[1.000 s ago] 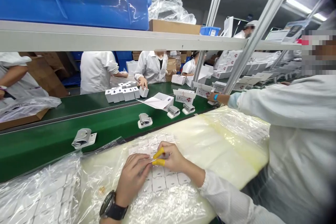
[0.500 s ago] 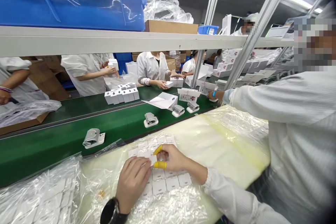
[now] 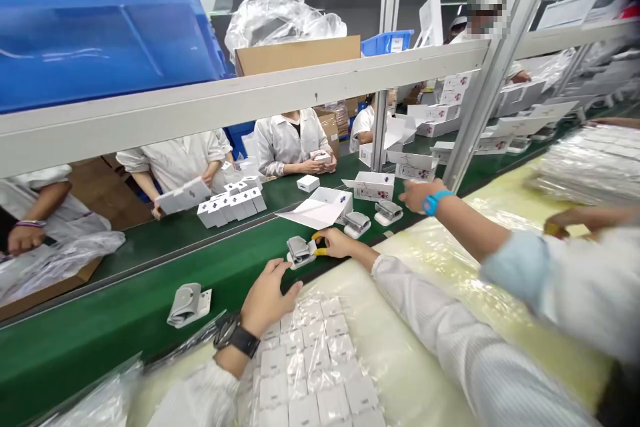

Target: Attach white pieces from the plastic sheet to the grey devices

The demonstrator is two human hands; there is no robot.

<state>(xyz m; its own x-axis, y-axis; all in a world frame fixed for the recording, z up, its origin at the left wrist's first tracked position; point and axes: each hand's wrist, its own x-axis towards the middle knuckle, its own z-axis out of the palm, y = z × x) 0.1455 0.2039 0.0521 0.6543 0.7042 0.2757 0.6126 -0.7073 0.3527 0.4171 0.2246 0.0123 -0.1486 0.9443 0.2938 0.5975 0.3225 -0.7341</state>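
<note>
My right hand (image 3: 334, 243), with yellow finger cots on thumb and forefinger, pinches a small white flat piece (image 3: 313, 247). It is at the right side of a grey rolled cuff unit with a white base (image 3: 300, 251) on the green belt. My left hand (image 3: 270, 299) is open in front of that unit, thumb and fingers apart, holding nothing I can see. Below both hands lie rows of small white pieces (image 3: 315, 353) under clear plastic film. Another grey cuff unit (image 3: 187, 305) rests on the belt to the left.
The green conveyor belt (image 3: 135, 287) crosses in front, with open white boxes (image 3: 320, 208) and two more cuff units beyond. A co-worker's arm with a blue wristband (image 3: 437, 202) reaches in from the right. A shelf beam (image 3: 280, 83) and post (image 3: 493, 73) stand above the belt.
My right hand has moved forward from the rows of white pieces to the cuff unit on the belt, carrying a white piece. My left hand has lifted off the rows and moved toward the belt.
</note>
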